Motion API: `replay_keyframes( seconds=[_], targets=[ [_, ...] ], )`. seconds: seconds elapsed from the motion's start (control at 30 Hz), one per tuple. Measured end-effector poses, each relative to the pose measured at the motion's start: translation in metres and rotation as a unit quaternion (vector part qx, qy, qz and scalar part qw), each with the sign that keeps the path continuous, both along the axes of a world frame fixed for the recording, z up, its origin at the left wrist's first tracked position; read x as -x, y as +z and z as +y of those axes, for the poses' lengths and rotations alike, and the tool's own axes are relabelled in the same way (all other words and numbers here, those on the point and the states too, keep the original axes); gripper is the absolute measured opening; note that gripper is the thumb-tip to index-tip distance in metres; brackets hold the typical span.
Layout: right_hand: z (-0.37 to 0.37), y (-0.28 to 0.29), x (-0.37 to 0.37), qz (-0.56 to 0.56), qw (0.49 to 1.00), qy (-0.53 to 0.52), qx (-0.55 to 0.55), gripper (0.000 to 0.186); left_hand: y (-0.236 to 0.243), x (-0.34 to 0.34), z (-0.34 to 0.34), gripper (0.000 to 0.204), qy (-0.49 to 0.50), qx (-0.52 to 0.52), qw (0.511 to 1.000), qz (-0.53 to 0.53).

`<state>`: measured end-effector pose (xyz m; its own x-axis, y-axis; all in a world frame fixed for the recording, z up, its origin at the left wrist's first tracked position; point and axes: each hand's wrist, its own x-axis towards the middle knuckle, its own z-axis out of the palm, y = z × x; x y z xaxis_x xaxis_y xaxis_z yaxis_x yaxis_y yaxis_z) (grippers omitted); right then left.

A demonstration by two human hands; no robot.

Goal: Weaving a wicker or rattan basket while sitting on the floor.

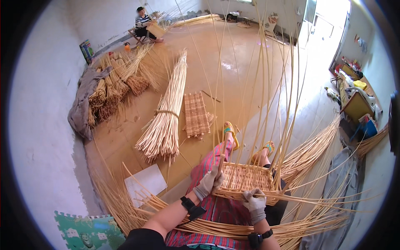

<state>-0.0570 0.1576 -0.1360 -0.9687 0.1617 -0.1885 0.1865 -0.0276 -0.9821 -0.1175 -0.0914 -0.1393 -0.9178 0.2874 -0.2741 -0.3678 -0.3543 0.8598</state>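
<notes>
A partly woven wicker basket [246,178] rests over my lap, with long willow rods rising from its sides. My left hand [207,183], in a pale glove, is closed on the basket's left side. A short, thick upright stick [221,161] rises at that corner, next to my fingers; whether I grip it too is unclear. My right hand [255,204], also gloved, has its fingers bent over the near rim, closed on the weave where rods run out to the right. Its fingertips partly cover the strand beneath them. Striped red cloth [204,166] covers my legs under the basket.
A tied bundle of peeled rods [164,118] and a flat woven panel [195,114] lie ahead on the floor. More bundles [118,81] are piled left. Loose rods [310,156] spread around me. A white board [146,184] lies left. Another person [146,25] sits far back.
</notes>
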Motion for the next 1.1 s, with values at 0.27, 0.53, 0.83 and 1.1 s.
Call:
replay_keyframes(
  seconds=[0.27,0.53,0.83,1.1],
  targets=[
    [0.005,-0.001,-0.004,-0.091,0.979,-0.036,0.181,0.024,0.008,-0.009,-0.005,0.100,0.004,-0.005,1.000,0.019],
    [0.006,-0.008,-0.002,-0.061,0.977,-0.032,0.202,0.027,0.007,-0.006,-0.016,0.028,-0.097,0.069,0.993,0.020],
    [0.005,-0.012,-0.003,-0.058,0.975,-0.033,0.211,0.024,-0.012,-0.007,-0.021,0.042,-0.116,0.154,0.974,0.120],
    [-0.007,-0.004,-0.003,-0.052,0.981,-0.104,0.153,0.017,0.009,-0.012,-0.015,0.044,-0.077,0.250,0.961,0.085]
  ],
)
